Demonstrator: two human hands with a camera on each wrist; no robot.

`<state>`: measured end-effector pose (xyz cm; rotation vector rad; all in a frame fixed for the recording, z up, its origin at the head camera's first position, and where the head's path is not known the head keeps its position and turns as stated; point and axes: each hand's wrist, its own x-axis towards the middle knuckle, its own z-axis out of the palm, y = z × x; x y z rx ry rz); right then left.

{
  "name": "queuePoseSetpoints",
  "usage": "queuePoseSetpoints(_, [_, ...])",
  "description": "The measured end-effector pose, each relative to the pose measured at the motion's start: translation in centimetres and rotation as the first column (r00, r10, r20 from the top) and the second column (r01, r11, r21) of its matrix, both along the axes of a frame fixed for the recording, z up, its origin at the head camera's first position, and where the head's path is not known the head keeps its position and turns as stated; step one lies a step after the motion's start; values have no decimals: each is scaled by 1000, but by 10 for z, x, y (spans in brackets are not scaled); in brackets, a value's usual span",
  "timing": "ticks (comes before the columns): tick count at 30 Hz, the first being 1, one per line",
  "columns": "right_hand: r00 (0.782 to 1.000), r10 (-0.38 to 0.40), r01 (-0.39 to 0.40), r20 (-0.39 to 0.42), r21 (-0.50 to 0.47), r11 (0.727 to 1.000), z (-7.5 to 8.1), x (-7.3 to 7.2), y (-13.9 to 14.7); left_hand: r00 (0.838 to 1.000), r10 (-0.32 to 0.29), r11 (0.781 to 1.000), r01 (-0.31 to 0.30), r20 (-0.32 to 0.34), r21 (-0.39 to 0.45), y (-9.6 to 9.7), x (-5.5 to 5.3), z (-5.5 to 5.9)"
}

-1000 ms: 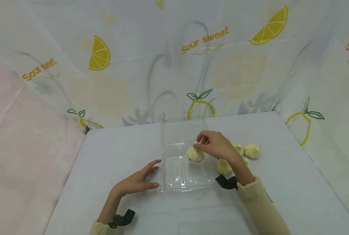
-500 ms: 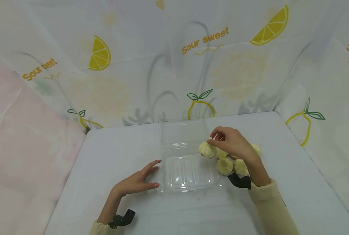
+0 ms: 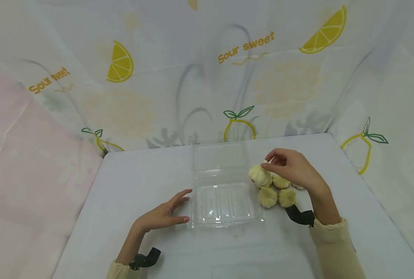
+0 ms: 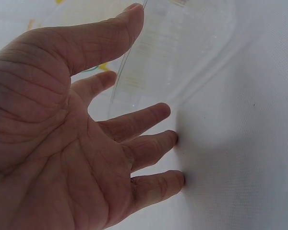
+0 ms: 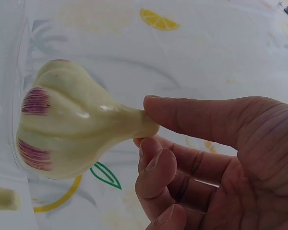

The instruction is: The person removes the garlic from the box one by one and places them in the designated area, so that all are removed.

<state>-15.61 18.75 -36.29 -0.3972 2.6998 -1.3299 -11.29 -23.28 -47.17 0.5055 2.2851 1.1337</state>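
By its stem, a pale garlic bulb [image 5: 72, 120] with purple streaks is pinched between the thumb and fingers of my right hand [image 3: 295, 168]. In the head view that garlic bulb [image 3: 260, 176] hangs just right of the clear plastic box [image 3: 228, 199], above other bulbs. My left hand [image 3: 163, 214] has its fingers spread beside the box's left edge. The left wrist view shows that hand's palm [image 4: 62, 143], its thumb and fingertips near the clear wall. The box's lid [image 3: 221, 157] lies folded back behind it.
Several garlic bulbs sit on the white table right of the box, among them a front bulb [image 3: 268, 197] and one beside it [image 3: 287, 197]. Others are partly hidden by the right hand. A lemon-print cloth [image 3: 179, 77] hangs behind the table.
My right hand has moved to the right with the garlic bulb, from over the clear box to above the other bulbs. The left hand has stayed in place.
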Motion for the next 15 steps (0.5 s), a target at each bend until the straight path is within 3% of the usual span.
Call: queuePoseSetpoints(15, [1000, -20, 19, 20, 61, 998, 6, 7, 28, 1000, -4, 1000, 4, 20, 25, 0, 0, 3])
